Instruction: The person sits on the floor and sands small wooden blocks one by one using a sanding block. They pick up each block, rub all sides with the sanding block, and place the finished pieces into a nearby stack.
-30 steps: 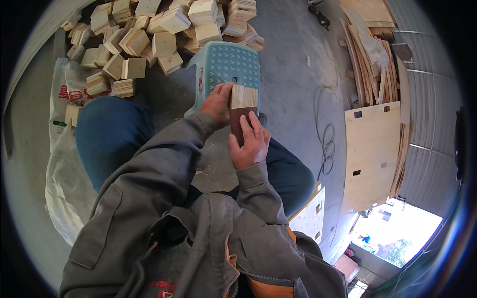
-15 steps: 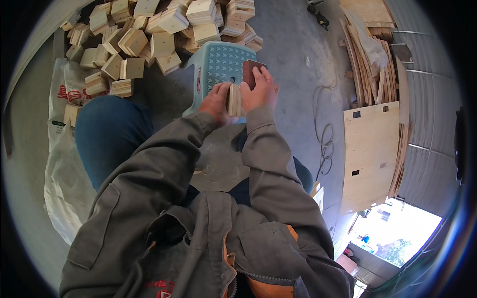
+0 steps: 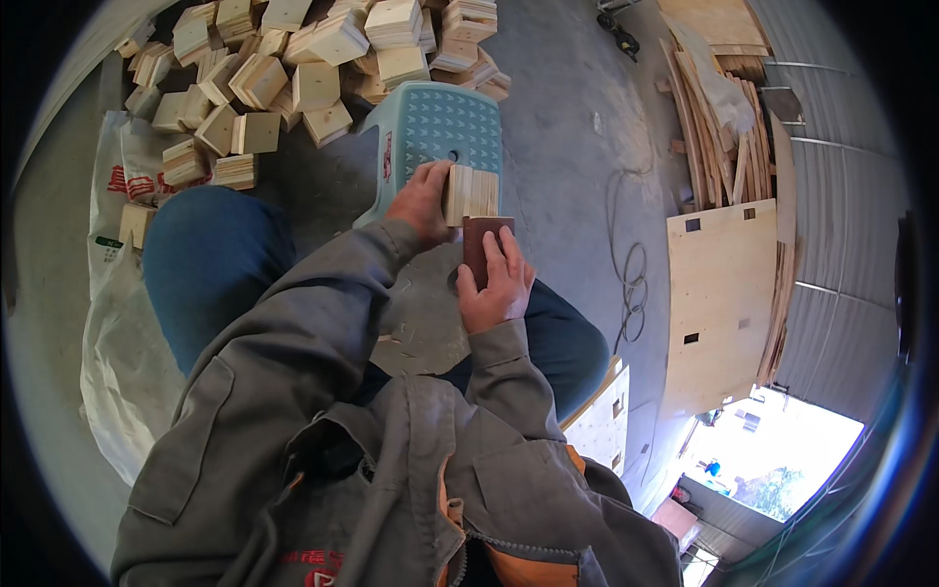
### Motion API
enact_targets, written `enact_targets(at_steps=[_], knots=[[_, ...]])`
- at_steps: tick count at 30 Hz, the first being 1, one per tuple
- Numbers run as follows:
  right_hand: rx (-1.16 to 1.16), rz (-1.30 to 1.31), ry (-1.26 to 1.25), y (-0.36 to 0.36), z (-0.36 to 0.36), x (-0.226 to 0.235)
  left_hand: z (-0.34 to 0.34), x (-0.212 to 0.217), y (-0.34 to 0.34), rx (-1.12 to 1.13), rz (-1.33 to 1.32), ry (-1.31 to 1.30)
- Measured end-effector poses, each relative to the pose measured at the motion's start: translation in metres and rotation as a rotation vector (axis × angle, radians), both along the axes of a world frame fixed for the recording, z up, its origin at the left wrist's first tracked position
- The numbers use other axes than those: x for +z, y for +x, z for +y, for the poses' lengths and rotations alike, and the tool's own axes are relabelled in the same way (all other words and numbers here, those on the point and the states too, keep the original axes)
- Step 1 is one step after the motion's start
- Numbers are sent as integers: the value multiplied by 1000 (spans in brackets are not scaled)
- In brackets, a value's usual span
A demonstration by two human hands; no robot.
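Note:
A light-blue plastic step stool [image 3: 425,122] stands in front of my knees. At its near end my left hand [image 3: 422,207] is closed on the left side of a stack of plywood blocks [image 3: 473,192], whose layered edges face up. My right hand [image 3: 497,292] grips a reddish-brown sanding block [image 3: 477,249], with its fingers laid along the block's right side. The sanding block is at the near edge of the plywood stack and appears to touch it. My right palm hides part of the sanding block.
A large heap of plywood blocks [image 3: 318,86] lies beyond and left of the stool. White plastic sheeting [image 3: 122,342] covers floor beside my left knee [image 3: 215,274]. At right are a coiled cable [image 3: 634,284], a plywood sheet [image 3: 722,303] and stacked wood strips [image 3: 699,127].
My right hand has drawn the sanding block from the far side of the plywood stack to its near edge, toward me. My left hand stays almost in place on the stack.

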State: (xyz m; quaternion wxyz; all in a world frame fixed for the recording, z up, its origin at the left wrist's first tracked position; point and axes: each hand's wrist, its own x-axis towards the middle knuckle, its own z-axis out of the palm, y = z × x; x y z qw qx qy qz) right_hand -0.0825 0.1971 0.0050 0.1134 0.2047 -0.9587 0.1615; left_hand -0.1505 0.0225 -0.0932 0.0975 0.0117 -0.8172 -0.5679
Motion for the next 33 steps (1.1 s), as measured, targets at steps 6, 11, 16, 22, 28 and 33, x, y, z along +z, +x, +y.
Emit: enact_targets(at_steps=[6,11,16,22,28,33], knots=[[-55,36,-23,-76,-16,-14,-1,-7,-2,6,23,15],[-222,-54,11,-153,-44,-8,-2,3,0,-31,-31,13],[-174,-44,55,-156,-40,-14,-3,1,-1,-30,-28,1],[-74,-42,-8,-62,-20,-4,0,-4,-1,3,3,12],[-13,-49,4,1,0,6,-1,-3,-2,-2,9,5],[-22,-21,-17,-11,0,2,-2,-2,-1,-18,-16,21]])
